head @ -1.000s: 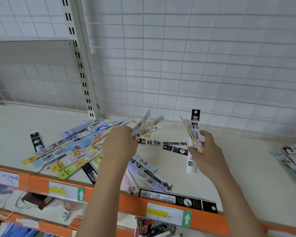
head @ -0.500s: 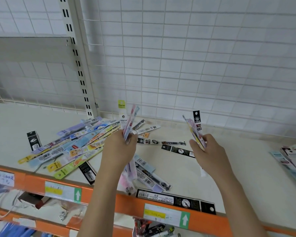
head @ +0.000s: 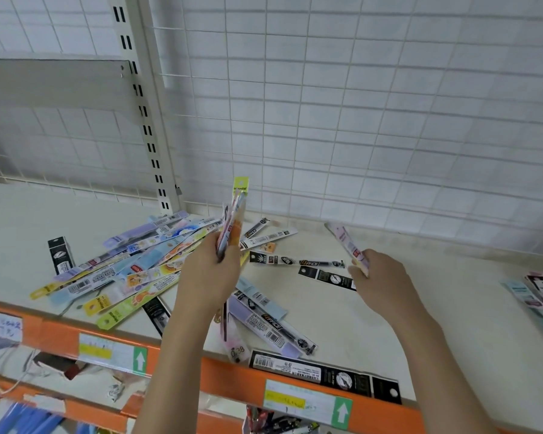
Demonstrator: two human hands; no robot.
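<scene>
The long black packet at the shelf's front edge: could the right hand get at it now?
Probably reach it, yes: the black packet lies uncovered near the right hand. But that hand already grips a pale packet, so picking it up looks awkward.

Two bare hands are in view: one left hand [head: 207, 277], one right hand [head: 380, 277]. Four flat black card packets [head: 60, 255] lie on one cream shelf [head: 452, 324]. Two yellow-and-white price labels with green arrows [head: 112, 350] sit on one orange front rail [head: 54, 336]. The colourful plastic pen packets [head: 132, 270] overlap too much to count.
</scene>
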